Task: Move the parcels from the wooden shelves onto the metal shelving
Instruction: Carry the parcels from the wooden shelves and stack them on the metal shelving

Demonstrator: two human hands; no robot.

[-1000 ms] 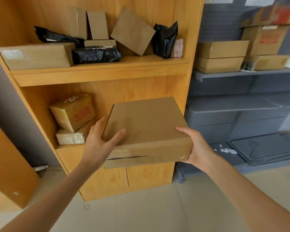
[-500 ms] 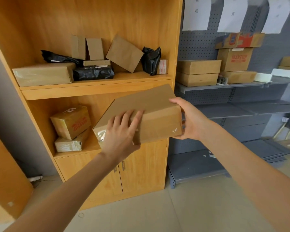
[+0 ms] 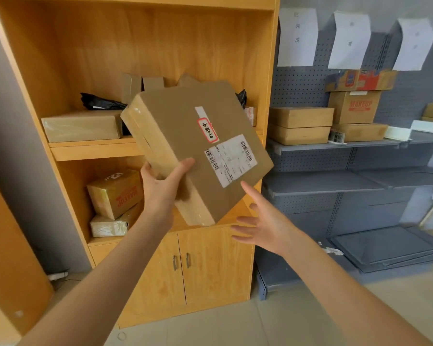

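A flat brown cardboard parcel (image 3: 185, 136) with a shipping label and a red-edged sticker is tilted up in front of the wooden shelves (image 3: 95, 148). My left hand (image 3: 160, 188) grips its lower left edge, thumb on the labelled face. My right hand (image 3: 263, 226) hangs just below the parcel's lower right corner, fingers spread, apart from it. More parcels lie on the wooden shelves: a long taped box (image 3: 81, 126), a MAKEUP box (image 3: 115, 193) on a taped one (image 3: 109, 226), and black bags (image 3: 100, 102). The metal shelving (image 3: 335, 182) stands to the right.
The metal shelving's top tier carries stacked brown boxes (image 3: 300, 126), a MAKEUP carton (image 3: 355, 107) and a white tray (image 3: 420, 127). Grey panels (image 3: 385, 248) lie on its base. Paper sheets (image 3: 298, 37) hang on the pegboard. Cabinet doors (image 3: 198, 265) sit below the wooden shelves.
The parcel has been turned over and tilted so its labelled face shows. My right hand has let go and dropped below it. My left hand now holds it alone.
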